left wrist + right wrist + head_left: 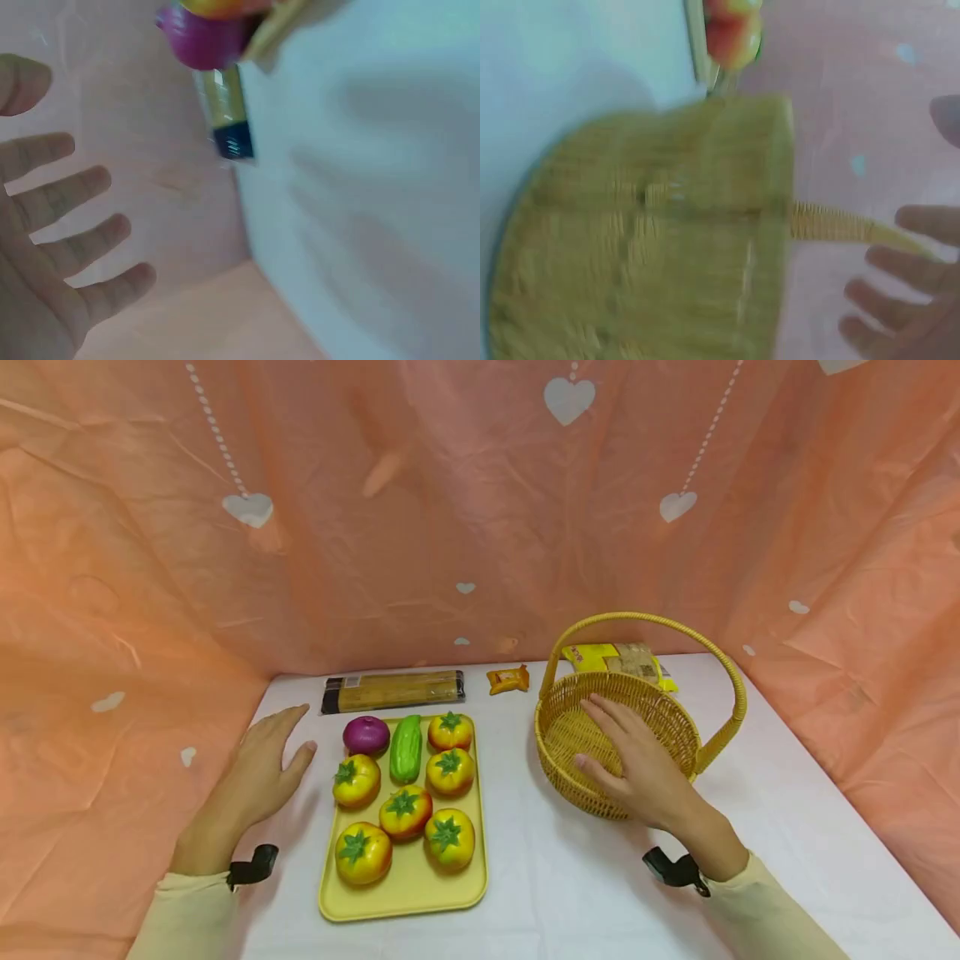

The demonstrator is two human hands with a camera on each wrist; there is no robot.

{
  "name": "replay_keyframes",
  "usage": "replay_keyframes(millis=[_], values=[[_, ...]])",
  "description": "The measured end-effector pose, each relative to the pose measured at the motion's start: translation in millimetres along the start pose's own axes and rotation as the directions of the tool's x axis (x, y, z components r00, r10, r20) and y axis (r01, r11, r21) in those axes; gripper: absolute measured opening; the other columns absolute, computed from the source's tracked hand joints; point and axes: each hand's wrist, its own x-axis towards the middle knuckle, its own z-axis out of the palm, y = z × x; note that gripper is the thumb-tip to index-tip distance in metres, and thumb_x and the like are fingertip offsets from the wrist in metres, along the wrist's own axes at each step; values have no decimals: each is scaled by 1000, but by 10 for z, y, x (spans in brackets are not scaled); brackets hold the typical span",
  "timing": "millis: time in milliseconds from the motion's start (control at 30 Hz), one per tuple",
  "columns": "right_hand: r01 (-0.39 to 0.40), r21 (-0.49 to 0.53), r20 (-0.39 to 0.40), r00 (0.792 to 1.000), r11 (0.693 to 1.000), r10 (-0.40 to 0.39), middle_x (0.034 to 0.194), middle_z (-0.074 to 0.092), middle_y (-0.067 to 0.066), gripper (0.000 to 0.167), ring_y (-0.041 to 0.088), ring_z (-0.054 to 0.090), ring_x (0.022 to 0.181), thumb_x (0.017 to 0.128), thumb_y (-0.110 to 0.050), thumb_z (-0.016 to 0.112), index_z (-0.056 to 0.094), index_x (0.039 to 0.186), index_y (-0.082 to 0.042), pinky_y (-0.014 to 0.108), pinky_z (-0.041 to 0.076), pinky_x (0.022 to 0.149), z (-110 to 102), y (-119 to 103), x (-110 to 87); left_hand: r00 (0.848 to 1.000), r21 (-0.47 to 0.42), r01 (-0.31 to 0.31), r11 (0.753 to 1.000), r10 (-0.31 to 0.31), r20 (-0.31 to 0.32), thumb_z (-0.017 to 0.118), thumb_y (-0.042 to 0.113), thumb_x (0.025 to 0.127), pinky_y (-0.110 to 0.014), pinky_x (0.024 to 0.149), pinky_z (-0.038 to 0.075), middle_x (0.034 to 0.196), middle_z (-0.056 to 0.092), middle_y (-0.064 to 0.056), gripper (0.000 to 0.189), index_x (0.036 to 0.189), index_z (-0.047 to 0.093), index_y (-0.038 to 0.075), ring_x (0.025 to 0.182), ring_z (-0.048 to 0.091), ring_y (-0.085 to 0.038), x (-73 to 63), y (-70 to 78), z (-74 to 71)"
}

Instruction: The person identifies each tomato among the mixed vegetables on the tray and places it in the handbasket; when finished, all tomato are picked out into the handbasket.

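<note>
My left hand point(258, 772) hovers left of a yellow tray point(405, 897), fingers spread and holding nothing. On the tray lie a purple onion point(367, 736), a green cucumber point(406, 750) and several yellow-red tomatoes point(363, 853) with green leafy tops. Over the near side of a wicker basket point(558, 768) hangs my right hand point(641, 768), its fingers extended and nothing in its grasp. The basket has a tall arched handle point(731, 677). In the right wrist view, the fingers point(900, 307) show apart from the basket's wall point(652, 240).
A wrapped bundle of brown sticks point(401, 691) with dark ends lies behind the tray. To its right is a small orange packet point(508, 679). A yellow bag point(611, 658) sits behind the basket. Pink curtains point(420, 510) with white hearts border the white table point(517, 885).
</note>
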Motion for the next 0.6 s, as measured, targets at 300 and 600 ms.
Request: replay_keyframes(millis=[300,600], values=[[132,264,-8,991,955,-134,158,64,5,54,29,63,145,104,-23,75,61,156,-16,56,54,116,362,-353,138,977,-129,142,981,-118,178,67,21,107,-78,121,35,161,49,-37,60,161,49,0,149,44,-62,162,-323,338],[133,474,118,970,870,-212,152,69,9,50,26,67,138,102,-20,77,66,149,-7,46,61,108,894,-593,513,955,-172,142,975,-89,282,70,19,103,-80,123,31,161,52,-34,57,156,57,4,151,43,-61,386,-451,515]])
